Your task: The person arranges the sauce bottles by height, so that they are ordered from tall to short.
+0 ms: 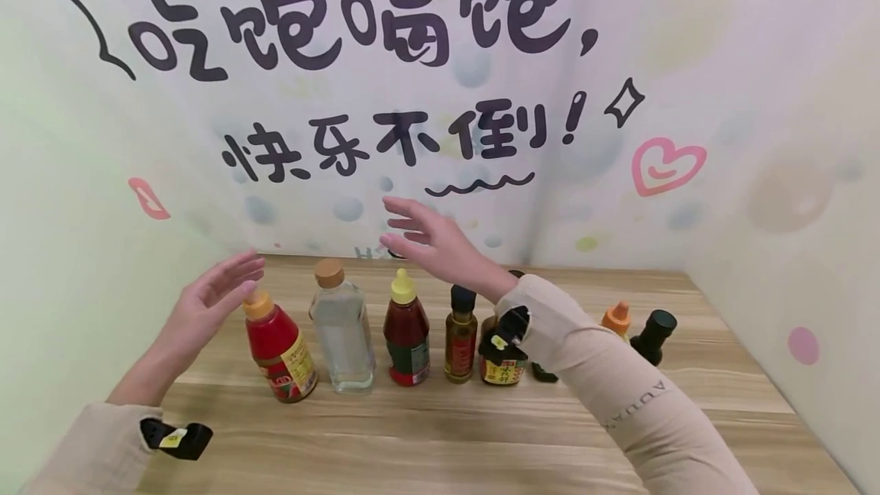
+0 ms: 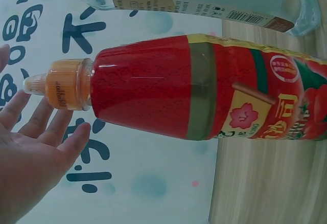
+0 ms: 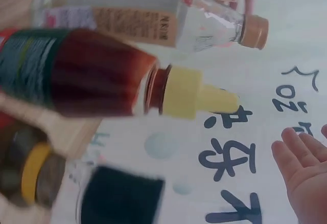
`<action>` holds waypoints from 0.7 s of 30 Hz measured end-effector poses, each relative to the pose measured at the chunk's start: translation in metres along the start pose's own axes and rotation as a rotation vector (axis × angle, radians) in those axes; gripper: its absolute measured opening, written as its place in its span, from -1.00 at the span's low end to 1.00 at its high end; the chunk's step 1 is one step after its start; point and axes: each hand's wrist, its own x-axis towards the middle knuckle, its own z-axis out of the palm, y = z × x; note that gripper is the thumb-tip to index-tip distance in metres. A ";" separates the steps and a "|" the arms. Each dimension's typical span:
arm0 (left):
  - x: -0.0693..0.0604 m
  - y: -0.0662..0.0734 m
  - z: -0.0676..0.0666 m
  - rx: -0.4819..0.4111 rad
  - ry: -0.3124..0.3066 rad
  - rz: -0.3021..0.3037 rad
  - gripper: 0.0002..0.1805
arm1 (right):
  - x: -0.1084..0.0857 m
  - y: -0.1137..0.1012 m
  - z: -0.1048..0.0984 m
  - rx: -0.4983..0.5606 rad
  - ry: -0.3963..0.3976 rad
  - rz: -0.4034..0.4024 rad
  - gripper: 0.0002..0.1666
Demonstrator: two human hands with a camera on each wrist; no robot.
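Note:
My left hand is beside the orange cap of a red tomato ketchup bottle, fingers spread and relaxed. In the left wrist view its fingertips come close to the cap; whether they touch it I cannot tell. My right hand hovers over the row of bottles with loosely extended fingers and holds nothing. Nearest below it stands a dark red sauce bottle with a yellow nozzle cap. Between that one and the ketchup is a clear bottle with a brown cap. All three stand upright.
Further right stand a small amber bottle with a black cap and a yellow-labelled bottle, partly behind my right wrist. An orange-capped bottle and a dark bottle show beyond my right sleeve. A printed curtain backs the wooden table.

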 end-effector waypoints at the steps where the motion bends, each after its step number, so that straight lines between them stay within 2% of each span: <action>1: 0.000 -0.001 0.000 -0.005 -0.006 -0.003 -0.50 | 0.002 0.001 0.002 0.038 0.007 0.013 -0.39; 4: 0.000 -0.003 0.002 -0.008 -0.029 -0.015 -0.51 | 0.007 0.004 0.011 0.114 0.004 0.041 -0.40; 6: 0.000 -0.005 0.002 -0.005 -0.040 -0.019 -0.52 | 0.009 0.003 0.017 0.121 -0.012 0.054 -0.40; 12: -0.002 -0.013 0.006 0.019 -0.055 -0.050 -0.52 | 0.008 -0.004 0.033 0.114 -0.085 0.079 -0.37; 21: -0.006 -0.024 0.011 -0.058 -0.120 -0.109 -0.46 | 0.014 -0.002 0.056 0.048 -0.178 0.100 -0.30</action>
